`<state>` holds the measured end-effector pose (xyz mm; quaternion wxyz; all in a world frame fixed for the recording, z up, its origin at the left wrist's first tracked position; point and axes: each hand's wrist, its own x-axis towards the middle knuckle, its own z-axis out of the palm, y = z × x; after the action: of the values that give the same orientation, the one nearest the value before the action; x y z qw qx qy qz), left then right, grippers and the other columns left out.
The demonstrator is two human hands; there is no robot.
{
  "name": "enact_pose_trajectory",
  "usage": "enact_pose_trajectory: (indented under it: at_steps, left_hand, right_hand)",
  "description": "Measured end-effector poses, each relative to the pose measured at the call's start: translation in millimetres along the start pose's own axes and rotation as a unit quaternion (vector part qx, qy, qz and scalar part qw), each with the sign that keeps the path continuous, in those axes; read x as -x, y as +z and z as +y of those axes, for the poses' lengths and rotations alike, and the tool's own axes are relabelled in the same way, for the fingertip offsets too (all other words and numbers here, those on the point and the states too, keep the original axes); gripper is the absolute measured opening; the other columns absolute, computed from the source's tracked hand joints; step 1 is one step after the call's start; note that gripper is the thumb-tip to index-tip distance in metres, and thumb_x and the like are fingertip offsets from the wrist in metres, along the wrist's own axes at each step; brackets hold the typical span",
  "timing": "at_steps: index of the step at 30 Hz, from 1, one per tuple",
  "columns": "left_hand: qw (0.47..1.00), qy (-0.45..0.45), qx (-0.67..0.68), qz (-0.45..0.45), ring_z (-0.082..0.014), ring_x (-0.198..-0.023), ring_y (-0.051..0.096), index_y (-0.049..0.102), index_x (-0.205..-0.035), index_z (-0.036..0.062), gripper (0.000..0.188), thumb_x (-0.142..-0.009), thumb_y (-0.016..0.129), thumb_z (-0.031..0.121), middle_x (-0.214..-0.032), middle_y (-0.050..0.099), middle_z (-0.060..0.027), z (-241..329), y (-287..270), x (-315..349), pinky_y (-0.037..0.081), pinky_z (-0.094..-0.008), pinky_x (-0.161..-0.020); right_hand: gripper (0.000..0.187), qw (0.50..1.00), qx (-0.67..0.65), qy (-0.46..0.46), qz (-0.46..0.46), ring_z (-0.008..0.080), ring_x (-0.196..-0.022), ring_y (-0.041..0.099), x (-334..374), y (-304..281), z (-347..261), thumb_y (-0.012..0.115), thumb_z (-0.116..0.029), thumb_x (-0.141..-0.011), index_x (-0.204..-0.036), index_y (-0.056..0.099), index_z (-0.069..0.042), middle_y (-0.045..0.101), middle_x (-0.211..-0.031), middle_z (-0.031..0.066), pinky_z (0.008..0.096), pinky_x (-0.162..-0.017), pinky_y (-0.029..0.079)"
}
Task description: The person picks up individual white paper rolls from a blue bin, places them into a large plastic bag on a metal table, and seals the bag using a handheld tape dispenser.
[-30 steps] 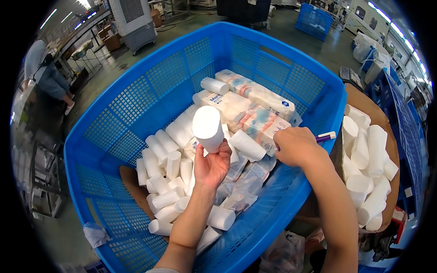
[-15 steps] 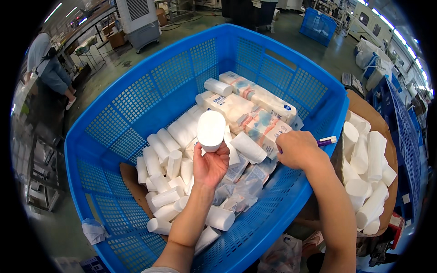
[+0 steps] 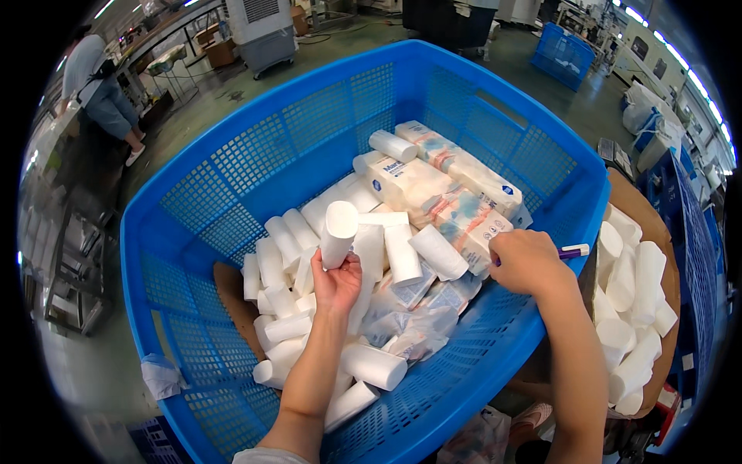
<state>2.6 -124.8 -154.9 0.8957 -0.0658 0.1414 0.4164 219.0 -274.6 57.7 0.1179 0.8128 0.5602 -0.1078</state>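
A white paper roll stands tilted up in my left hand, its flat rounded end facing me. My fingers close around its lower part, above a pile of loose white rolls inside a large blue basket. My right hand is a fist near the basket's right wall, beside printed packs of rolls. Out of that fist sticks a slim purple-and-white pen-like tool; its other end is hidden. Crumpled clear plastic wrapping lies between my hands, lower in the basket.
Right of the basket stands a cardboard box holding more white rolls. A person stands at a bench at the far left. A grey air cooler and another blue crate are farther back on the floor.
My left hand has shifted left over the pile, and the roll has turned so more of its side shows. My right fist keeps its grip on the pen-like tool. The whole view has shifted slightly.
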Motion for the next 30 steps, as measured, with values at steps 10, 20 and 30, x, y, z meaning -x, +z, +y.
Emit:
enact_pose_trajectory:
  at_steps: [10, 20, 30]
  left_hand:
    - [1.0, 0.003, -0.009, -0.011, -0.022, -0.077, 0.054, 0.05, -0.1, -0.0001, 0.038, -0.085, 0.051, 0.035, -0.086, 0.056, -0.0096, 15, -18, 0, 0.05, -0.0302, -0.068]
    - [0.87, 0.005, -0.398, -0.29, -0.013, -0.063, 0.054, 0.053, -0.105, -0.0034, 0.043, -0.089, 0.049, 0.036, -0.08, 0.058, -0.0098, -133, 210, 41, 0.044, -0.0238, -0.052]
    - [0.631, -0.105, -0.576, -0.509, -0.0133, -0.073, 0.064, 0.062, -0.098, -0.0006, 0.025, -0.086, 0.06, 0.02, -0.085, 0.066, -0.0107, -180, 241, 46, 0.05, -0.0212, -0.065]
  right_hand:
    - [0.011, 1.0, -0.005, 0.009, 0.022, 0.0301, -0.075, 0.062, -1, 8, -1, 0.061, -0.017, -0.068, -0.072, 0.064, -0.008, 0.064, -0.075, 0.0135, 0.0394, -0.068, 0.049]
    - [0.024, 1.0, -0.021, -0.002, 0.017, 0.0285, -0.085, 0.064, -3, 9, 11, 0.058, -0.01, -0.068, -0.09, 0.068, -0.007, 0.067, -0.088, 0.0089, 0.0379, -0.071, 0.05]
    - [0.025, 0.999, -0.02, -0.022, 0.036, 0.0281, -0.094, 0.061, -13, 15, 5, 0.059, -0.015, -0.072, -0.095, 0.065, -0.007, 0.064, -0.098, 0.0147, 0.0362, -0.078, 0.048]
